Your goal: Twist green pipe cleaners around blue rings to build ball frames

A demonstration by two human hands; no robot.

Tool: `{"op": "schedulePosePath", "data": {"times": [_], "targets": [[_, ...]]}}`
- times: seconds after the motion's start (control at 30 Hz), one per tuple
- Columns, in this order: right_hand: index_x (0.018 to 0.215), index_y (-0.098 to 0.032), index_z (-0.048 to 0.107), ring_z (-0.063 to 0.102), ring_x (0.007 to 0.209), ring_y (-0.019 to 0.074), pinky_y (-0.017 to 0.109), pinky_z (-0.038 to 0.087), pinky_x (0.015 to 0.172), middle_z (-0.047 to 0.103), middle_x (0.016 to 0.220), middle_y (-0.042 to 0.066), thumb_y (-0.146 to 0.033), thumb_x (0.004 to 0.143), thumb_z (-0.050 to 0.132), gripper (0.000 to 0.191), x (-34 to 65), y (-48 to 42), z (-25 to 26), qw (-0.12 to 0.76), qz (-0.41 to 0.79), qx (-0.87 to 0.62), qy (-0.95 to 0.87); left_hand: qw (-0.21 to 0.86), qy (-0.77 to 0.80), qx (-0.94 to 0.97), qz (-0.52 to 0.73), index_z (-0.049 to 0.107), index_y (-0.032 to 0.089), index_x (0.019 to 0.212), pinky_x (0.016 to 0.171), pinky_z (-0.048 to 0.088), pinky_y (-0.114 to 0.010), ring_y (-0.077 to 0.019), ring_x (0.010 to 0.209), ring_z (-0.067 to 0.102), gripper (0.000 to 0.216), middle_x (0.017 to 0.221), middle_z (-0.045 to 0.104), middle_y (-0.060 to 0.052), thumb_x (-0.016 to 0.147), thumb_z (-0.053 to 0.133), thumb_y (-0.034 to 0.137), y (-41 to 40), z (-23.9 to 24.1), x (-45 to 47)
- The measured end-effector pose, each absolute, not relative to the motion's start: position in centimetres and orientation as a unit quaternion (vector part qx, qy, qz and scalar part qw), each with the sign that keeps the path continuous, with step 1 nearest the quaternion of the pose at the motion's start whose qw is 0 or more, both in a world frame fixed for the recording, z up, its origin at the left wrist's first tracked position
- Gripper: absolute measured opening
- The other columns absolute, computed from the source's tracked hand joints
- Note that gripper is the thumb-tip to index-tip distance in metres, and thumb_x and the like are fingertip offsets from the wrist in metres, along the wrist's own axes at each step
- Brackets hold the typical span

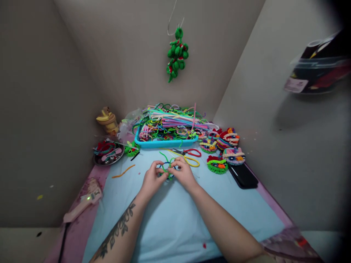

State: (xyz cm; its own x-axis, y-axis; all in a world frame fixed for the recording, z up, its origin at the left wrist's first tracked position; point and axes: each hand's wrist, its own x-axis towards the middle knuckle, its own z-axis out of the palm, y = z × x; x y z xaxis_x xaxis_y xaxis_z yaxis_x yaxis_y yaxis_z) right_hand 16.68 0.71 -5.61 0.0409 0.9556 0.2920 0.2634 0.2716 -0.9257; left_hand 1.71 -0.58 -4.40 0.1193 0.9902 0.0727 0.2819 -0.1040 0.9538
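Observation:
My left hand and my right hand meet over the light blue mat, both pinched on a small piece of twisted green and blue pipe cleaners. A green end sticks up between the thumbs. Just beyond my fingers lie a yellow pipe cleaner loop and red-handled scissors. An orange pipe cleaner lies to the left of my left hand.
A blue tray heaped with coloured pipe cleaners stands at the back. Finished round pipe cleaner faces sit at right beside a black phone. A glue gun lies at left, a metal dish behind it. A green ornament hangs on the wall.

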Motion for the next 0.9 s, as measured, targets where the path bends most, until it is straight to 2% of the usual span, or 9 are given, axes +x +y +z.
{"op": "schedulePosePath", "data": {"times": [0.17,0.33,0.47,0.53,0.63,0.77,0.83,0.9], "targets": [[0.082,-0.022,0.065,0.052,0.088,0.0187,0.028,0.041,0.072,0.054,0.093,0.004,-0.025,0.072,0.061,0.011,16.93,0.75,-5.33,0.526,0.321,-0.528,-0.585,0.487,0.546,0.485,0.478,0.047,0.018,0.098,0.051,0.036,-0.02,-0.0098,0.049,0.053,0.043,0.058,0.062,0.004,0.064,0.069,0.034,-0.09,-4.39,1.57],[0.078,-0.026,0.069,0.05,0.09,0.0193,0.033,0.04,0.085,0.052,0.085,0.002,-0.021,0.07,0.065,0.01,16.76,0.52,-5.42,0.491,0.279,-0.508,-0.65,0.509,0.566,0.408,0.504,0.049,0.016,0.103,0.049,0.034,-0.02,-0.0093,0.049,0.053,0.053,0.062,0.064,0.001,0.061,0.072,0.038,0.4,-4.1,0.85],[0.078,-0.028,0.07,0.048,0.089,0.0198,0.034,0.039,0.084,0.052,0.084,0.002,-0.02,0.068,0.068,0.013,16.26,0.28,-5.51,0.47,0.23,-0.5,-0.691,0.522,0.565,0.385,0.51,0.049,0.016,0.102,0.043,0.026,-0.019,-0.0061,0.038,0.043,0.054,0.056,0.061,0.005,0.06,0.073,0.04,0.37,-3.87,0.93],[0.071,-0.025,0.069,0.049,0.087,0.019,0.033,0.039,0.083,0.051,0.081,0.002,-0.019,0.071,0.065,0.008,16.13,0.22,-5.48,0.48,0.225,-0.501,-0.684,0.524,0.554,0.387,0.518,0.048,0.016,0.099,0.045,0.029,-0.019,-0.0076,0.042,0.048,0.053,0.056,0.061,0.004,0.059,0.074,0.039,0.28,-3.87,1.11],[0.064,-0.023,0.066,0.05,0.084,0.0178,0.031,0.04,0.08,0.052,0.078,0.001,-0.017,0.072,0.063,0.01,16.15,0.3,-5.49,0.501,0.254,-0.515,-0.648,0.529,0.538,0.399,0.521,0.047,0.017,0.094,0.051,0.035,-0.02,-0.0112,0.051,0.056,0.049,0.057,0.063,0.003,0.058,0.074,0.037,0.17,-4.0,1.29],[0.062,-0.023,0.066,0.051,0.082,0.0178,0.032,0.04,0.08,0.052,0.077,0.001,-0.019,0.07,0.065,0.009,16.43,0.48,-5.48,0.5,0.27,-0.526,-0.634,0.521,0.54,0.415,0.514,0.044,0.019,0.092,0.052,0.036,-0.02,-0.0114,0.052,0.057,0.046,0.06,0.064,0.003,0.06,0.073,0.037,0.17,-4.09,1.15],[0.068,-0.024,0.068,0.052,0.084,0.0187,0.034,0.04,0.083,0.054,0.079,0.002,-0.021,0.07,0.066,0.005,16.62,0.47,-5.31,0.501,0.26,-0.52,-0.641,0.504,0.548,0.428,0.512,0.044,0.019,0.091,0.05,0.036,-0.02,-0.0116,0.052,0.057,0.045,0.06,0.064,0.003,0.061,0.072,0.038,0.17,-4.03,1.04],[0.082,-0.025,0.069,0.052,0.088,0.0195,0.034,0.04,0.084,0.057,0.084,0.003,-0.021,0.071,0.065,0.012,16.82,0.43,-5.1,0.515,0.256,-0.508,-0.641,0.487,0.549,0.45,0.509,0.044,0.019,0.091,0.05,0.036,-0.02,-0.0119,0.052,0.057,0.043,0.059,0.063,0.003,0.062,0.07,0.037,0.12,-3.99,1.03]]}}
